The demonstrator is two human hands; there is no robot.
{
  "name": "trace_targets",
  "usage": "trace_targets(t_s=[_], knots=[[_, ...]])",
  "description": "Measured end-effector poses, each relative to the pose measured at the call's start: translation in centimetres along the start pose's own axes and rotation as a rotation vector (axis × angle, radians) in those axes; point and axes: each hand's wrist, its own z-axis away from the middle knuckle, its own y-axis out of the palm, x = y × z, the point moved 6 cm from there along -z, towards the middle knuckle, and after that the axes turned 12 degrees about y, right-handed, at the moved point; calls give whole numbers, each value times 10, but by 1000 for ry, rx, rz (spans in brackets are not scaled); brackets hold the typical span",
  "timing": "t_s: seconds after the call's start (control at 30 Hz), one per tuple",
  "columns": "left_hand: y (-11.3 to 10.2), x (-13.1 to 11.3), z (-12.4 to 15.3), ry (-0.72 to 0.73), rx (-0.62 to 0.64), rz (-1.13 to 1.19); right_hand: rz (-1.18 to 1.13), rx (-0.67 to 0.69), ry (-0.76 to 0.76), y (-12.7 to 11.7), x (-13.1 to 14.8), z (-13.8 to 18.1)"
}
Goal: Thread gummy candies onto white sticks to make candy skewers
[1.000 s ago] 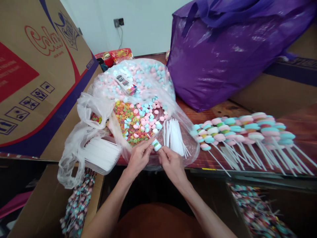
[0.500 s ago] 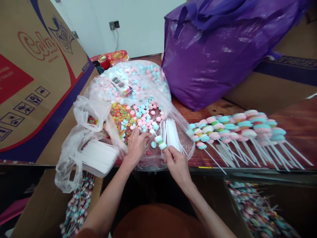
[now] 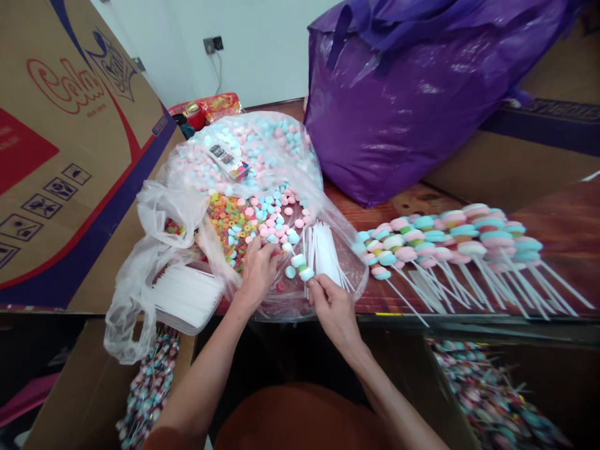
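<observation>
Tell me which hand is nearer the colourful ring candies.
Left. The left hand rests at the right edge of the ring candies; the right hand is farther right, pinching a candy skewer beside the loose white sticks.

A big purple bag [image 3: 398, 106] sits at one o'clock on the brown counter [image 3: 567, 206], with a printed cardboard box [image 3: 70, 156] leaning at ten o'clock. A wall socket [image 3: 212, 44] shows at eleven, above red packets [image 3: 210, 106]. At three o'clock lies a row of finished candy skewers [image 3: 450, 240], sticks pointing right. Open cartons at five [image 3: 492, 394] and seven o'clock [image 3: 145, 387] hold more skewers.
</observation>
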Motion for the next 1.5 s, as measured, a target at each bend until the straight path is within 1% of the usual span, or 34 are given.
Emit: trace_targets(t_s=[0.13,0.27,0.37,0.5,0.57,0.6,0.7,0.77,0.83,0.93,1.17,1.3,1.4,1.5], knots=[[10,-5,-10,38,77,-109,-10,-6,-5,0,-1,0],[15,-7,-10,58,116,-182,-23,-7,-10,0,0,0],[15,-8,-7,83,118,-157,-27,-11,-17,-1,1,0],[13,-8,0,112,107,-55,-34,-12,-18,-1,1,1],[10,-5,3,86,65,60,-39,-7,-17,-1,2,1],[7,-2,4,49,23,156,-44,-2,-17,-1,2,1],[-3,10,8,-125,-155,588,-72,33,-20,0,3,2],[-6,16,10,-227,-234,873,-95,72,-24,1,6,3],[-6,18,12,-290,-255,1051,-114,116,-36,4,10,6],[-4,20,16,-344,-276,1156,-113,165,-62,9,17,9],[-1,17,22,-334,-278,1192,-37,182,-97,10,20,9],[-5,16,23,-280,-278,1107,66,154,-149,8,23,9],[-8,14,23,-237,-243,1029,127,117,-185,6,25,8],[-10,14,24,-221,-211,992,149,137,-203,6,25,8]])
